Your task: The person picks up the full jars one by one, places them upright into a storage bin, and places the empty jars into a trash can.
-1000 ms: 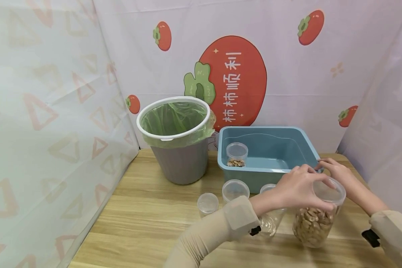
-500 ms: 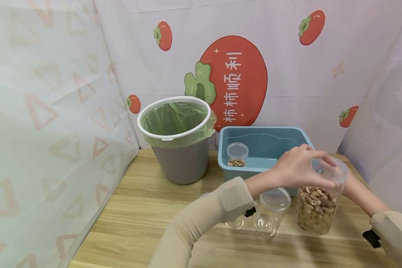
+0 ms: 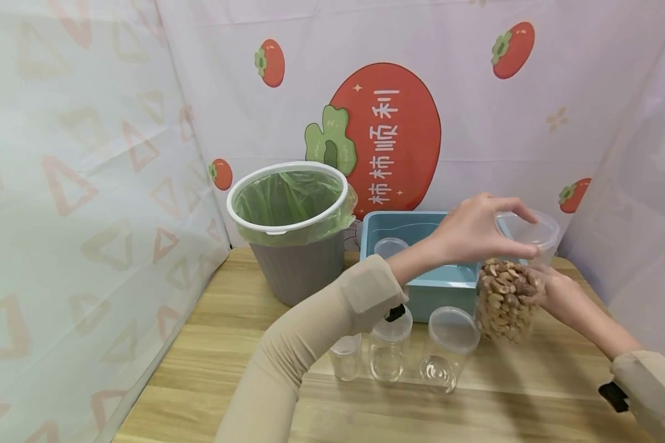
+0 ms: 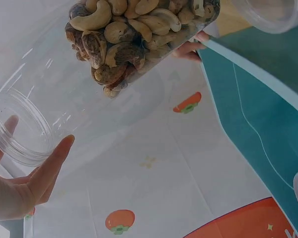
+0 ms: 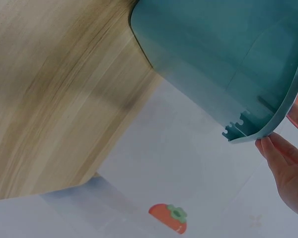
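Note:
My left hand (image 3: 465, 231) grips a clear plastic jar near its top end, thumb and fingers spread round it. The jar (image 3: 507, 301), partly filled with cashews and darker nuts, is held up off the table at the right front of a blue plastic bin (image 3: 440, 304). In the left wrist view, nuts (image 4: 134, 34) fill the jar's far end, and the hand (image 4: 25, 188) holds the other end. My right hand (image 5: 290, 168) pinches the bin's rim at a corner; in the head view the jar partly hides this hand. A smaller clear jar (image 3: 390, 247) stands inside the bin.
Three clear lidded jars stand in front of the bin: a small one (image 3: 345, 360), a middle one (image 3: 388, 354) and a larger one (image 3: 449, 351). A grey trash bin (image 3: 305, 271) with a green bag (image 3: 288, 197) stands at the back left. Fabric walls surround the wooden table (image 3: 244, 283).
My left hand has raised the nut jar off the table, up and slightly left towards the blue bin. The right hand has stayed at the bin's right side.

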Demonstrator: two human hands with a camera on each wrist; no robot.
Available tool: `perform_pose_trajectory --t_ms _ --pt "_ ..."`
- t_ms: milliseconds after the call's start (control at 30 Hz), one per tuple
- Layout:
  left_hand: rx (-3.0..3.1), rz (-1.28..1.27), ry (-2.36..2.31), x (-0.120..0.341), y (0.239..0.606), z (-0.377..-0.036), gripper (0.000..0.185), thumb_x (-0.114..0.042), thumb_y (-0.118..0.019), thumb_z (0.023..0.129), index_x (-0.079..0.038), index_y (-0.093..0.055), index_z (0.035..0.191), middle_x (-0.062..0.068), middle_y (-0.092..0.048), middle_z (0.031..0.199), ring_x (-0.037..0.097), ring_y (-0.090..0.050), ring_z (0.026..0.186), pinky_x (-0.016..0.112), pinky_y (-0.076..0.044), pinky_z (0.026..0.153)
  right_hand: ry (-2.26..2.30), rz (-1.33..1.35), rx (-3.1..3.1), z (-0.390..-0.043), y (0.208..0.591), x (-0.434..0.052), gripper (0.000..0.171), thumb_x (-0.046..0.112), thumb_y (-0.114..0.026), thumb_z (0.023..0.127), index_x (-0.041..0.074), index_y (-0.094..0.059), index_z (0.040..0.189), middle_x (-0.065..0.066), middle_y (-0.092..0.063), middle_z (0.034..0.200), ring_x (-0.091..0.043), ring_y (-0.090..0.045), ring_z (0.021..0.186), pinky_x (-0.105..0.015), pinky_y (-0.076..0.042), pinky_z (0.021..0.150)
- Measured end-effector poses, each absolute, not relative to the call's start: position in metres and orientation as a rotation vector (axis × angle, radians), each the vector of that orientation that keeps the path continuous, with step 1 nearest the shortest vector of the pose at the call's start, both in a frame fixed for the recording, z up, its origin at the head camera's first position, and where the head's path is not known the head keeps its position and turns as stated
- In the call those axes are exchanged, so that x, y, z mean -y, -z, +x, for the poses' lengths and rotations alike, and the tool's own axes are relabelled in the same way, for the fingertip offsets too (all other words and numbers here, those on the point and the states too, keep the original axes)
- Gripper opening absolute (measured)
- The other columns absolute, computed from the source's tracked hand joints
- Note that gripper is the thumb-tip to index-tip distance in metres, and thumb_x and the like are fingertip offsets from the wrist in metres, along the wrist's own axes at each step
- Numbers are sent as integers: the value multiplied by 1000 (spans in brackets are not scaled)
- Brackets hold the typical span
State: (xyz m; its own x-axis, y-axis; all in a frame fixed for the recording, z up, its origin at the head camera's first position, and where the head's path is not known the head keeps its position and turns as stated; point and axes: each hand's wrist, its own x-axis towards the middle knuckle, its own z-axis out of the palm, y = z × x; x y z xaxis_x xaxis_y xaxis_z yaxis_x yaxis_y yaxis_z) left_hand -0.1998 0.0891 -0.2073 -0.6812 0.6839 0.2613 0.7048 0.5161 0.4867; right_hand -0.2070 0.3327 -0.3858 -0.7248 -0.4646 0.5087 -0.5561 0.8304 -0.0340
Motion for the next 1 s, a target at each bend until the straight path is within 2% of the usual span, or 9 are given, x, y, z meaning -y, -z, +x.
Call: perform_pose_trajectory --t_ms 133,200,333,400,633,867,1000 --pt "2658 -1256 928 -83 199 -209 39 -39 -72 69 -27 -62 104 -15 -58 96 -2 -44 83 11 -38 60 -357 646 2557 -205 383 -330 29 -4 -73 59 -9 -57 83 -23 -52 83 -35 -54 62 -43 -43 50" --pt "2631 -1266 932 -80 196 -215 39 -38 -72 70 -24 -62 105 -13 -59 97 0 -46 82 12 -38 61 -386 624 2571 -204 383 -328 22 4 -73 66 -4 -57 79 -20 -52 80 -32 -53 60 -41 -43 48" --pt "2620 -1224 896 -75 193 -226 40 -39 -71 70 -24 -61 106 -10 -56 105 1 -45 89 12 -39 64 -459 571 2592 -203 383 -326 24 21 -70 74 0 -60 81 -24 -54 88 -37 -55 66 -42 -45 50" --pt "2623 -1185 863 -73 192 -231 40 -41 -71 71 -26 -61 106 -9 -54 110 0 -42 96 12 -39 67 -474 557 2587 -203 383 -325 26 23 -70 74 -1 -61 82 -27 -54 92 -40 -56 70 -44 -45 51" --pt "2615 -1089 831 -68 194 -251 39 -39 -68 74 -24 -60 109 -3 -53 107 5 -45 90 14 -40 66 -467 559 2553 -203 385 -324 28 20 -72 70 -3 -62 82 -29 -54 96 -41 -56 73 -47 -45 53" --pt "2650 -1008 798 -65 211 -270 38 -40 -67 74 -24 -60 107 -1 -51 113 9 -42 96 16 -39 67 -473 539 2561 -204 384 -324 30 22 -72 70 -5 -64 82 -31 -53 98 -44 -55 75 -49 -45 56" --pt "2683 -959 789 -64 224 -278 37 -40 -67 74 -25 -60 108 0 -50 110 10 -42 94 17 -38 64 -478 536 2573 -204 385 -324 31 23 -72 71 -5 -64 81 -31 -53 99 -44 -55 76 -48 -45 55"
